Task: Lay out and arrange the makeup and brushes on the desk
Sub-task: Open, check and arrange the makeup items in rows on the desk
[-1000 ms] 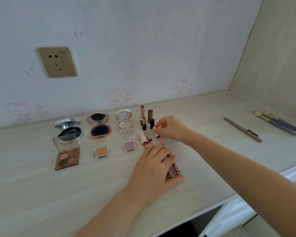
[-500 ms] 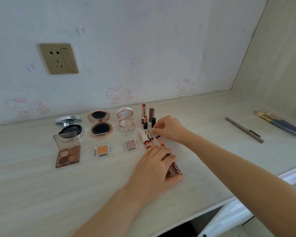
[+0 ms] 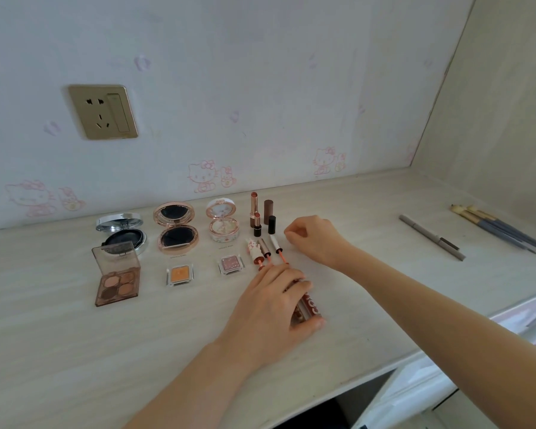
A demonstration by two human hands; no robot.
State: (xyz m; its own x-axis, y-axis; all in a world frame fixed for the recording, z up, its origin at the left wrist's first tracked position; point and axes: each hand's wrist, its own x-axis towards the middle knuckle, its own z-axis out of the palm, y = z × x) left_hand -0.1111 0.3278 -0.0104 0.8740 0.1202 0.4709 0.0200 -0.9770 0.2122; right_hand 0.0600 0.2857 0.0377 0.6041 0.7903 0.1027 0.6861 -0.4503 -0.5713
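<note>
The pale wood-grain desk (image 3: 75, 351) spans the corner. At centre, the left hand (image 3: 270, 308) curls over glossy red lip gloss tubes (image 3: 310, 305), hiding most of them. The right hand (image 3: 316, 239), at one o'clock, hangs loosely curled and empty. Round mirrored compacts (image 3: 175, 227) sit at ten o'clock, thin brushes (image 3: 495, 227) at three, and slim wands (image 3: 274, 244) between the hands.

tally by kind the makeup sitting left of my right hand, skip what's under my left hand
round compacts: 3
four-pan palette: 1
single eyeshadow pans: 2
upright lipsticks: 2
lipstick caps: 2
applicator wands: 3
total: 13
</note>
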